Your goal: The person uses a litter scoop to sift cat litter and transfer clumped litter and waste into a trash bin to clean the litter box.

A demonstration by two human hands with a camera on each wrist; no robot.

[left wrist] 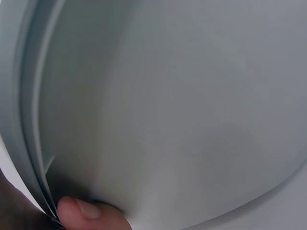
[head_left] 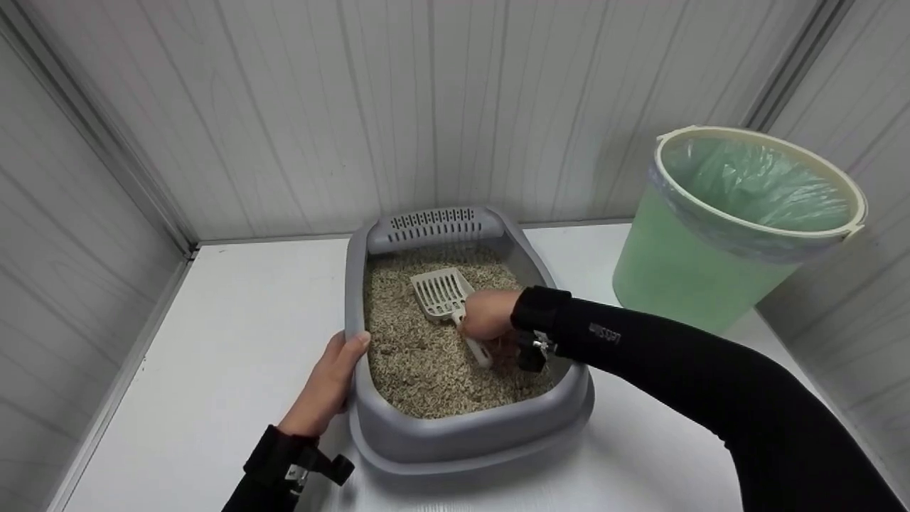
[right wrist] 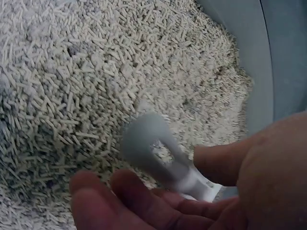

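So the setup is a white tabletop (head_left: 213, 341) tucked into a corner, with pale ribbed wall panels (head_left: 455, 107) at the back and on both sides. A grey litter box (head_left: 462, 434) sits roughly in the middle, filled with beige pellet litter (head_left: 419, 370), vented hood piece at the far end.

Off to the right, near the box but not touching it, there's a green bin (head_left: 675, 270) with a clear liner folded over its cream rim. It stands close to the right wall, and the person's black sleeve (head_left: 711, 377) crosses the space in front of it.

The left hand (head_left: 330, 384) grips the box's left rim, thumb hooked over the top edge; the left wrist view just shows that thumb (left wrist: 79, 211) pressed on grey plastic. The right hand (head_left: 487, 316) is inside the box, fingers curled round the handle of a white slotted scoop (head_left: 442, 293), whose head lies on the litter toward the far end.

Plenty of bare table left of the box; the right side is tighter.
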